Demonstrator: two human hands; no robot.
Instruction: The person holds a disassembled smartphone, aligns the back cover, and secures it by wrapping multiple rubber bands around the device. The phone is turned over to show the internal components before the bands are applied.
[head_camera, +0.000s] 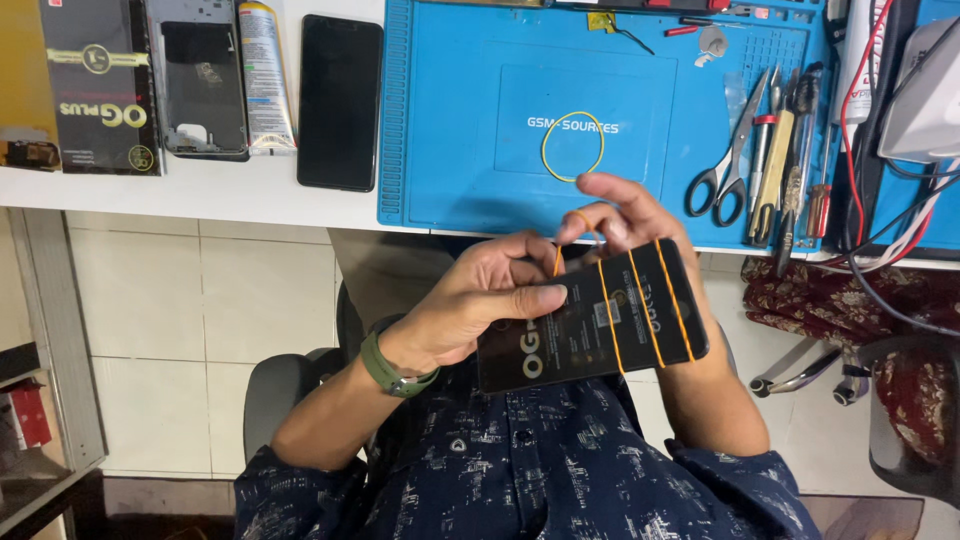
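**Flat black box, bands half on**

Fingers (520, 270) of the left hand (470, 305) clamp the black box (600, 320) over the lap, below the desk (200, 190); right hand (625, 215) pinches a stretched rubber band (580, 222). Probably light, stiff, slick: grip edges.

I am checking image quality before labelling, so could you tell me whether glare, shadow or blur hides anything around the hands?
Head view: even light, mostly sharp; soft glare on the black phone and blue mat; the right hand fingertips stretching the yellow rubber band are slightly blurred; the left hand is sharp.
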